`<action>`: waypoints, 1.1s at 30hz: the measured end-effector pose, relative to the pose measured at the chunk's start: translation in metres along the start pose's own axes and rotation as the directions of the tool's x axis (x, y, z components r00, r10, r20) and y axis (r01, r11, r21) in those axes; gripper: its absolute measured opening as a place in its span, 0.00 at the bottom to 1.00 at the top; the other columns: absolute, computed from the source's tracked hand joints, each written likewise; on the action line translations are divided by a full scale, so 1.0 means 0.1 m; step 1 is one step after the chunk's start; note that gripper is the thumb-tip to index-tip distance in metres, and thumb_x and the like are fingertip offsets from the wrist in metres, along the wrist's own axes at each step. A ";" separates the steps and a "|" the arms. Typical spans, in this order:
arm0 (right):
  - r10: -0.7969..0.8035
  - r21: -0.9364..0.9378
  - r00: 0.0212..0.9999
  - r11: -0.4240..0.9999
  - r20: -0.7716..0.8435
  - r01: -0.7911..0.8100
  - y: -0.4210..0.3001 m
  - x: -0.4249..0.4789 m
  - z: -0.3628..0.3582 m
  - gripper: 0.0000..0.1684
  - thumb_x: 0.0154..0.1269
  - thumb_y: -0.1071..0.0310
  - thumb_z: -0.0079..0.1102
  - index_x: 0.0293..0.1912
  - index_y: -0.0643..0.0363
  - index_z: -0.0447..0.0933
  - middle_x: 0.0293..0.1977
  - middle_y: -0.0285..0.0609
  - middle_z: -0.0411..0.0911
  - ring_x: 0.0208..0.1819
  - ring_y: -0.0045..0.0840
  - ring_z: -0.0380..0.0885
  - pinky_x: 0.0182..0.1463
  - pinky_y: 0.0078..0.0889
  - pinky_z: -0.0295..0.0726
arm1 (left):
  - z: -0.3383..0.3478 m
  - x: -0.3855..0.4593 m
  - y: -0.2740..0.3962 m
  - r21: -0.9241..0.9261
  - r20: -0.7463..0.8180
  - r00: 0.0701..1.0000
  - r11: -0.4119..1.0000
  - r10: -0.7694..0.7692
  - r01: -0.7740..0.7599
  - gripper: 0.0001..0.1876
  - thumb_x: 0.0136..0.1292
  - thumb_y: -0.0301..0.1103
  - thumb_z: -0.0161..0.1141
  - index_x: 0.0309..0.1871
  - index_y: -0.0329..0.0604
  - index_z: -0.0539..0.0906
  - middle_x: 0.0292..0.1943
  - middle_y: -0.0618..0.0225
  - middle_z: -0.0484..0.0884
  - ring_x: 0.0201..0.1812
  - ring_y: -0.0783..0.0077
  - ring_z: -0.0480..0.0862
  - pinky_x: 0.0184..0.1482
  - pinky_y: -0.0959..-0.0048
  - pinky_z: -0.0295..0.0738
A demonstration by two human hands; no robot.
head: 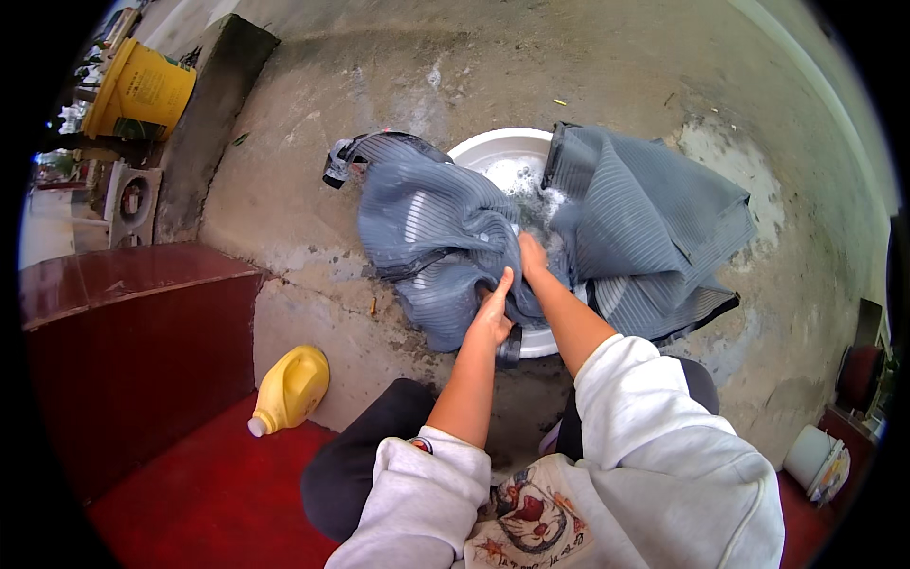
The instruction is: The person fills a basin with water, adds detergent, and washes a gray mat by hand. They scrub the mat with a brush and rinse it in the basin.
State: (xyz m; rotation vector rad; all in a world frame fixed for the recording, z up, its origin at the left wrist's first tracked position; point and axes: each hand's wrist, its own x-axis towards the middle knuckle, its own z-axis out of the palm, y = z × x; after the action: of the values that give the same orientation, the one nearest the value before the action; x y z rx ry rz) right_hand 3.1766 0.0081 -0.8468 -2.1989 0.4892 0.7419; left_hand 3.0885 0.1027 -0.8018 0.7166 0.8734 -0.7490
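A large piece of grey-blue striped mesh fabric with dark edging lies across a round white basin, hanging over both sides. Sudsy water shows between its two parts. My left hand grips a bunched fold at the basin's near left, its thumb on top and the fingers partly hidden by cloth. Close beside it on the right, my right hand is closed on the same fabric over the basin. A black strap or band hangs by the near rim.
A yellow plastic jug with a white cap lies at the lower left, by a dark red step. Beyond stands a yellow bucket near a concrete curb. A white bucket is at the far right. Wet patches mark the concrete floor.
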 end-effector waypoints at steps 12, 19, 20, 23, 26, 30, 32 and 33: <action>-0.073 0.761 0.995 0.642 -0.066 0.098 -1.49 -1.21 -0.26 0.33 0.64 0.47 0.46 0.39 0.76 0.72 0.30 0.49 0.75 0.35 0.25 0.71 0.43 0.30 0.70 | 0.42 -0.63 0.91 -0.063 0.031 0.784 0.784 0.620 -0.617 0.32 0.64 0.58 0.40 0.64 0.45 0.61 0.60 0.62 0.66 0.58 0.65 0.68 0.60 0.67 0.64; -0.470 0.558 0.857 0.662 -0.211 0.500 -1.89 -1.09 -0.63 0.28 0.61 0.45 0.50 0.44 0.63 0.70 0.23 0.48 0.76 0.28 0.35 0.76 0.35 0.32 0.72 | 0.56 -0.93 1.14 -0.248 0.180 0.700 0.720 0.691 -0.648 0.30 0.66 0.55 0.38 0.64 0.45 0.61 0.60 0.61 0.66 0.59 0.64 0.67 0.60 0.67 0.63; -0.598 0.487 0.757 0.594 -0.265 0.640 -1.95 -1.08 -0.66 0.30 0.61 0.45 0.50 0.48 0.63 0.68 0.29 0.50 0.76 0.34 0.35 0.76 0.40 0.32 0.72 | 0.54 -0.98 1.22 -0.274 0.210 0.674 0.704 0.708 -0.655 0.30 0.66 0.55 0.38 0.64 0.45 0.61 0.60 0.61 0.66 0.59 0.64 0.67 0.60 0.67 0.63; -0.834 0.541 0.550 0.448 -0.033 0.712 -2.08 -1.14 -0.94 0.41 0.60 0.42 0.51 0.61 0.65 0.59 0.57 0.58 0.64 0.62 0.39 0.61 0.63 0.32 0.60 | 0.43 -1.21 1.53 -0.353 0.286 0.583 0.649 0.760 -0.674 0.29 0.67 0.54 0.37 0.64 0.45 0.61 0.60 0.60 0.66 0.60 0.64 0.66 0.60 0.67 0.63; -0.830 0.415 0.549 0.469 -0.092 0.779 -1.88 -0.85 -1.46 0.44 0.55 0.39 0.53 0.63 0.58 0.58 0.58 0.52 0.63 0.64 0.40 0.58 0.65 0.35 0.54 | 0.35 -1.53 1.97 -0.292 0.174 0.566 0.591 0.806 -0.752 0.30 0.66 0.55 0.37 0.63 0.45 0.63 0.60 0.61 0.67 0.60 0.63 0.67 0.60 0.65 0.63; -0.779 -0.281 0.588 0.627 -0.219 0.726 -1.17 -0.28 -1.32 0.55 0.44 0.32 0.59 0.66 0.48 0.53 0.56 0.46 0.68 0.63 0.37 0.60 0.67 0.49 0.46 | 0.37 -1.72 2.25 -0.148 -0.042 0.667 0.656 0.744 -0.740 0.30 0.64 0.57 0.37 0.61 0.45 0.66 0.60 0.63 0.68 0.60 0.62 0.67 0.61 0.61 0.62; -0.613 -0.140 0.786 0.774 0.082 0.618 -0.98 -0.32 -1.09 0.60 0.38 0.29 0.60 0.67 0.44 0.50 0.50 0.48 0.73 0.57 0.38 0.68 0.66 0.51 0.46 | 0.29 -1.58 2.20 -0.102 -0.206 0.726 0.724 0.656 -0.683 0.31 0.63 0.58 0.37 0.61 0.45 0.67 0.59 0.63 0.68 0.60 0.61 0.67 0.61 0.60 0.61; -0.586 -0.190 0.794 0.771 0.161 0.607 -0.84 -0.32 -0.94 0.59 0.37 0.29 0.61 0.66 0.43 0.52 0.44 0.48 0.77 0.51 0.38 0.73 0.63 0.47 0.54 | 0.25 -1.47 2.14 -0.113 -0.278 0.745 0.749 0.606 -0.652 0.31 0.63 0.58 0.37 0.60 0.45 0.67 0.59 0.64 0.68 0.60 0.61 0.67 0.61 0.59 0.61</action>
State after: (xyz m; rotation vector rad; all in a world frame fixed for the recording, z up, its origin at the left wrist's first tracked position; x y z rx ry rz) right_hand 3.2316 -0.0058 -0.7296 -2.3239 -0.3725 0.5568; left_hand 3.2076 0.2384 -0.6136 0.8578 0.8188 0.0445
